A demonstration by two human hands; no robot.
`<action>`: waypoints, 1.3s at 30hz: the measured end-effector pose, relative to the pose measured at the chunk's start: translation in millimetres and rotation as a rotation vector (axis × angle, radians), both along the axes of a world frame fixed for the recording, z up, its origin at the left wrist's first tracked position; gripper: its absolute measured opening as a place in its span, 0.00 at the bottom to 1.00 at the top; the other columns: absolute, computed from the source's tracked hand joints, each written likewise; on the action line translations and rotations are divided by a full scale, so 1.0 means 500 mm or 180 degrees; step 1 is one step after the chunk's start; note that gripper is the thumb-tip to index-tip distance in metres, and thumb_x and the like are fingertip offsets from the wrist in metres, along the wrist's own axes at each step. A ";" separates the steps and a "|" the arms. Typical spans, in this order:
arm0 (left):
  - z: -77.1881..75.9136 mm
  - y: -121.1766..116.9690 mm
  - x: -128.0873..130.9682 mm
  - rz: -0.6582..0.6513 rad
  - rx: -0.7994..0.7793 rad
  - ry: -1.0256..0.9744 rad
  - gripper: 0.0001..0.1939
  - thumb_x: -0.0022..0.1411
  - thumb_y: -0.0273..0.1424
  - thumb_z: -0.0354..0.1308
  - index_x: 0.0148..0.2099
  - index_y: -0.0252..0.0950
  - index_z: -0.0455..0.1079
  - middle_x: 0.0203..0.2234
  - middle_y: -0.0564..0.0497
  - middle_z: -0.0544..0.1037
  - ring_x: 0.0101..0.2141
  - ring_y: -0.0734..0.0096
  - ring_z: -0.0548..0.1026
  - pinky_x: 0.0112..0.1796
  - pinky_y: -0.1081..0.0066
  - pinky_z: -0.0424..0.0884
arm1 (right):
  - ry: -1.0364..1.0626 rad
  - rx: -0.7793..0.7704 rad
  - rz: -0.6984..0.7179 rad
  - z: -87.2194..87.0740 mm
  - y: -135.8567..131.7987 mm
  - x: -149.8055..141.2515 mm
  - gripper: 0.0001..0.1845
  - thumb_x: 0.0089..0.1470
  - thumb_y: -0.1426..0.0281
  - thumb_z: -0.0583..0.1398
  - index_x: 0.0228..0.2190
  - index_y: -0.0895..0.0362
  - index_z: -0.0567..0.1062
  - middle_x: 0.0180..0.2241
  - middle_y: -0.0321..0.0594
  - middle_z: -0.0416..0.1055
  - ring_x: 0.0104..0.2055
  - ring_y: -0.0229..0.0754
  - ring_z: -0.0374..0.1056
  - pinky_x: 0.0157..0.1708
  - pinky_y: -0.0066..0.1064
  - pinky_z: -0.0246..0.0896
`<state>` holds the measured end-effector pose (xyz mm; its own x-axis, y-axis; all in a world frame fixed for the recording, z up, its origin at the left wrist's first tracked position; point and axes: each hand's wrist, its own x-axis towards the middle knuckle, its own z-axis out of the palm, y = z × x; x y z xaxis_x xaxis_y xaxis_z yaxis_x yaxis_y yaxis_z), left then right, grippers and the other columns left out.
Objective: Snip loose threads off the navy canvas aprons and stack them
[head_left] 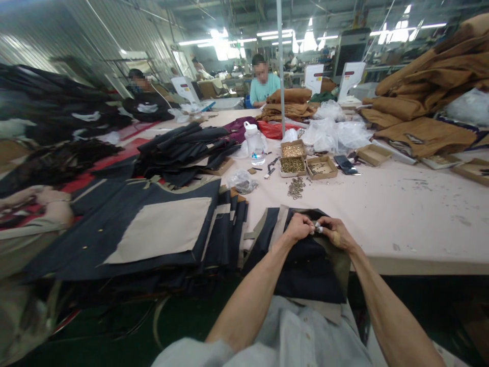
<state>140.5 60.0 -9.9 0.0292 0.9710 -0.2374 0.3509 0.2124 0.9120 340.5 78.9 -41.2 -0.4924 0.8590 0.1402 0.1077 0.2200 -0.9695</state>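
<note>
My left hand (300, 228) is closed in a pinch at the top edge of a dark navy fabric piece (309, 280) with khaki trim. Facing it, my right hand (336, 233) pinches at the same edge, with white wrapping on its fingertips and a tan strip on one finger. Something small and shiny shows between the fingertips, too small to make out. The fabric hangs over the table's front edge toward my lap. Just beyond, loose metal rings (296, 188) lie near a box of brass-coloured hardware (293, 165).
Left of me lies a stack of navy fabric pieces (126, 219) with a beige panel. A co-worker's hands (46, 199) are at the far left. Behind the boxes are a clear jug (254, 145), plastic bags (336, 132) and a thin pole (281, 71). Brown garments (424, 97) are piled at right.
</note>
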 end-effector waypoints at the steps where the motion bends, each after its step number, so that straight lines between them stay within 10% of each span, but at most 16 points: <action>1: 0.004 -0.001 0.004 0.0009 0.0010 0.0070 0.04 0.47 0.22 0.65 0.27 0.34 0.80 0.20 0.54 0.78 0.24 0.75 0.72 0.29 0.76 0.68 | 0.0020 0.0007 -0.0004 -0.002 0.000 0.000 0.11 0.54 0.60 0.65 0.34 0.55 0.80 0.33 0.39 0.78 0.36 0.45 0.71 0.38 0.33 0.64; 10: 0.010 -0.018 0.032 0.0192 0.0171 0.0604 0.04 0.52 0.25 0.66 0.32 0.32 0.82 0.25 0.49 0.82 0.28 0.70 0.76 0.32 0.73 0.70 | -0.0253 -0.0071 -0.1323 -0.025 -0.049 -0.010 0.21 0.52 0.52 0.67 0.37 0.57 0.80 0.28 0.42 0.76 0.27 0.44 0.70 0.29 0.34 0.67; 22: 0.000 -0.022 0.091 0.0584 0.0237 0.1301 0.05 0.56 0.28 0.63 0.31 0.33 0.80 0.28 0.40 0.82 0.35 0.57 0.81 0.41 0.66 0.73 | -0.0760 0.0734 -0.1534 0.016 -0.071 0.019 0.10 0.54 0.64 0.61 0.35 0.55 0.80 0.28 0.42 0.78 0.27 0.45 0.70 0.29 0.35 0.66; 39: -0.017 -0.069 0.096 0.0184 0.1171 0.1168 0.02 0.58 0.27 0.65 0.36 0.37 0.76 0.36 0.49 0.78 0.40 0.65 0.77 0.45 0.68 0.72 | -0.1029 0.0899 -0.1384 -0.048 -0.063 0.034 0.12 0.60 0.62 0.58 0.38 0.54 0.80 0.31 0.42 0.76 0.28 0.44 0.66 0.31 0.35 0.63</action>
